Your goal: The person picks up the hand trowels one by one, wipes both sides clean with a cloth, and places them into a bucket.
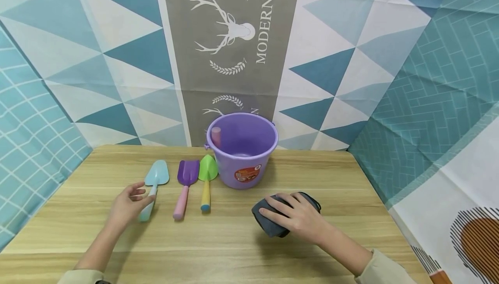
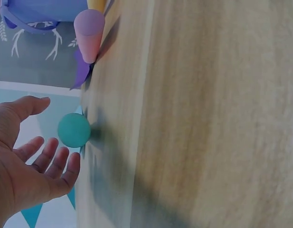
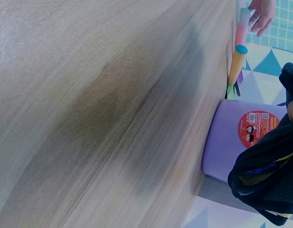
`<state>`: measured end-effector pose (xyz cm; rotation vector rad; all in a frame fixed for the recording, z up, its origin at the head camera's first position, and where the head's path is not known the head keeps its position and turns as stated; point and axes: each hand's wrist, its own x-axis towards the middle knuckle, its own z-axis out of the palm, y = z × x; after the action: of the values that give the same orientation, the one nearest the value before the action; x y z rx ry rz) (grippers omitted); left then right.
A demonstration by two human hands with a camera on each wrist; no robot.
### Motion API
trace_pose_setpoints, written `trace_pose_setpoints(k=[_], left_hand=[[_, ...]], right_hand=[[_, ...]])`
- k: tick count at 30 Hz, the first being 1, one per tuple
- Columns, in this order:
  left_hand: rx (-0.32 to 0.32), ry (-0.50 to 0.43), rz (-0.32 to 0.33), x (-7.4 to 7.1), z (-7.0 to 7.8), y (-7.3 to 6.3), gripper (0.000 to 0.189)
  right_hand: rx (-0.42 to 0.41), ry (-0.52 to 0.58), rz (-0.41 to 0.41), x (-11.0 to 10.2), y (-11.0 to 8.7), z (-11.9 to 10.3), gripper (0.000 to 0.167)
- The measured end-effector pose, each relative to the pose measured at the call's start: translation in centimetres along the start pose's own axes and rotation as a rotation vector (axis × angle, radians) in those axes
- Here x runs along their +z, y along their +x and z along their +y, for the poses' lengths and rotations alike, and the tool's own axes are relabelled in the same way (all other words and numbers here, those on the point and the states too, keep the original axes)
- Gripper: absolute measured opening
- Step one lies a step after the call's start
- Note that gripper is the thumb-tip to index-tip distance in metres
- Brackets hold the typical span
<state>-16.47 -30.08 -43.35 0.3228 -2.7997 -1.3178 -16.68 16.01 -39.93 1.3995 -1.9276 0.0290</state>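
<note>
My left hand point(image 1: 126, 208) is at the handle of a toy shovel with a light blue blade point(image 1: 157, 172) and teal grip. In the left wrist view the thumb and fingers spread around the round handle end point(image 2: 74, 130), a gap showing between. My right hand point(image 1: 302, 219) grips a dark grey cloth pouch point(image 1: 269, 224) from above, over the table at the right. The right wrist view shows the dark pouch point(image 3: 267, 187) with folded edges, a cord loop and bits of yellow and blue inside; most of that hand is out of frame.
A purple bucket point(image 1: 227, 169) stands at the back middle with a pink handle point(image 1: 216, 137) inside. Left of it lie a green shovel point(image 1: 208, 169) with yellow handle and a purple shovel point(image 1: 189, 172) with pink handle. Patterned cloth walls point(image 1: 331, 72) surround the wooden table point(image 1: 218, 253).
</note>
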Motion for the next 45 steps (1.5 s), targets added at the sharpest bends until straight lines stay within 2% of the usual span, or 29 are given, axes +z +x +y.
trace_pose_setpoints(k=[6, 12, 18, 34, 45], left_hand=[[0.010, 0.027, -0.005, 0.26, -0.35, 0.15, 0.076], [-0.012, 0.037, -0.040, 0.33, -0.18, 0.20, 0.077], [-0.026, 0.086, -0.061, 0.44, 0.07, 0.24, 0.079], [-0.040, 0.108, -0.071, 0.84, -0.11, 0.30, 0.063], [-0.074, 0.079, -0.026, 0.97, 0.07, 0.36, 0.061]], right_hand=[[0.008, 0.002, -0.008, 0.01, -0.12, -0.01, 0.038], [0.012, 0.006, -0.011, 0.08, -0.16, 0.08, 0.037], [0.008, 0.006, -0.008, 0.09, -0.18, 0.13, 0.037], [0.015, 0.012, -0.021, 0.11, -0.33, -0.10, 0.038], [0.010, 0.006, -0.005, 0.20, -0.42, -0.08, 0.037]])
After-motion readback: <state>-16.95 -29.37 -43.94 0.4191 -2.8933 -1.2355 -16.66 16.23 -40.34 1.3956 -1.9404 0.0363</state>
